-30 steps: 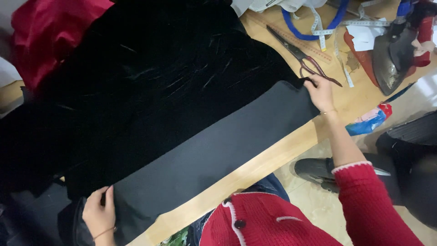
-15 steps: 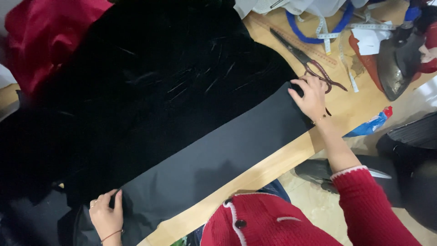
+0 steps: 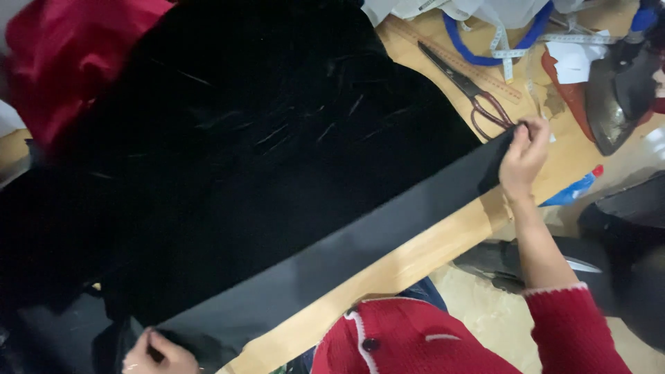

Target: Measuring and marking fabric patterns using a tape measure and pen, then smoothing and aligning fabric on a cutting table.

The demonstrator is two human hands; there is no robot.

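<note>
A wooden table (image 3: 443, 239) carries black fabric (image 3: 263, 180), scissors (image 3: 471, 90), a ruler (image 3: 478, 69) and perhaps an iron (image 3: 616, 97).

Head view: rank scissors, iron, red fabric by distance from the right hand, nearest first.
From the right hand:
1. Scissors, just up-left of it, handles almost at the fingers.
2. Iron, at the table's right edge.
3. Red fabric, far top-left corner.

Scissors (image 3: 471, 90) lay open-handled on wooden table (image 3: 429, 253), beside wooden ruler (image 3: 478, 69); white measuring tape (image 3: 502, 48) crossed blue cord (image 3: 485, 48); iron (image 3: 616, 90) stood at table's far right; red cloth (image 3: 62, 62) bunched at upper left.
</note>
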